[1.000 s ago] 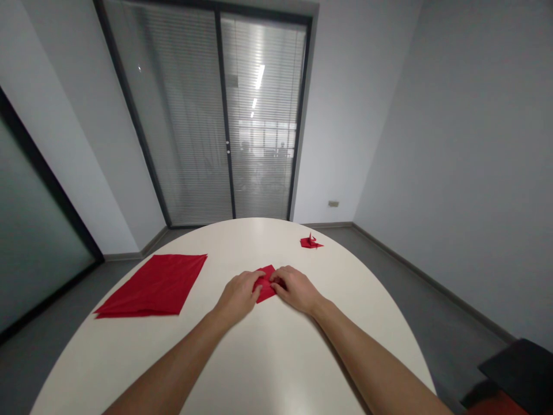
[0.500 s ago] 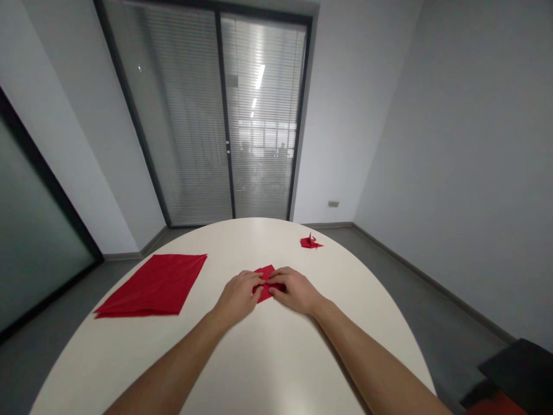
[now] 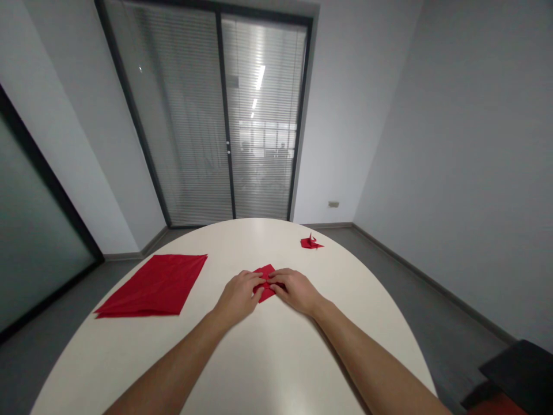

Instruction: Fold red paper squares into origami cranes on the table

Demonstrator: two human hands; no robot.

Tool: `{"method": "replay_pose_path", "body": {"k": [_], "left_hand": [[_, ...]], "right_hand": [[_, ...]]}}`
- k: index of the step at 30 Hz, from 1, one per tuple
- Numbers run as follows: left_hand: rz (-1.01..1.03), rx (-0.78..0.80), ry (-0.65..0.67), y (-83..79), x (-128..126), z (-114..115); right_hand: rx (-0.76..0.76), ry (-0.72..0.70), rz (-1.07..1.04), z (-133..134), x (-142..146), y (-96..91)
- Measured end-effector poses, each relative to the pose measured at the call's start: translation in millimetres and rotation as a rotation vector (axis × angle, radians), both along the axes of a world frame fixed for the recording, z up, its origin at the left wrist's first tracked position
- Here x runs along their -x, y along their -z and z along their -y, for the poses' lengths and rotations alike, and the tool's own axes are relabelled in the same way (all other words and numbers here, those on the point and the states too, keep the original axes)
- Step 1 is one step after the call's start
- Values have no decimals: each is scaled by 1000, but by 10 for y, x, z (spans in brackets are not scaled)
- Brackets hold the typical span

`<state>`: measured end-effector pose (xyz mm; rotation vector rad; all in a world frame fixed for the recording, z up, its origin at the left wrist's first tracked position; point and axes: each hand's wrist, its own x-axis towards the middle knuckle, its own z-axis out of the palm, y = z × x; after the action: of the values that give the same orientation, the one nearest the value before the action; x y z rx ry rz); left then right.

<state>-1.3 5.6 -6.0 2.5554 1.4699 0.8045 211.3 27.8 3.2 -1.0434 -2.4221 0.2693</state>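
A glazed door (image 3: 224,115) with lowered blinds fills the far wall in front of you, and grey walls run back along both sides. Your round white bench (image 3: 268,357) takes up the lower half of the view. On its left side lies a stack of flat red sheets (image 3: 155,285), well apart from your hands. Your two bare forearms reach in from the near edge and meet near the middle of the bench. Your left hand (image 3: 237,297) lies palm down with its fingertips pressing on the left edge of the small folded paper (image 3: 265,275); your right hand (image 3: 296,290) lies palm down on the paper's right side, fingers pointing left across it. Neither grip is closed round the paper: both hands are spread flat, pinning it to the bench, and their fingertips nearly touch over it. Only the paper's far corner and a strip between the hands show. Farther off to the right, near the rim, sits a tiny finished red figure (image 3: 310,242).
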Motion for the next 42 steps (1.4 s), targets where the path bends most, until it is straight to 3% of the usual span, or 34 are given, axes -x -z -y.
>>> {"method": "replay_pose_path", "body": {"k": [16, 26, 42], "left_hand": [[-73, -16, -18, -20, -20, 7], [-40, 15, -102, -19, -32, 26], [4, 3, -19, -27, -15, 19]], "right_hand": [[-10, -1, 45, 13, 1, -26], [-31, 41, 52, 22, -14, -12], [-6, 49, 32, 43, -3, -65]]}}
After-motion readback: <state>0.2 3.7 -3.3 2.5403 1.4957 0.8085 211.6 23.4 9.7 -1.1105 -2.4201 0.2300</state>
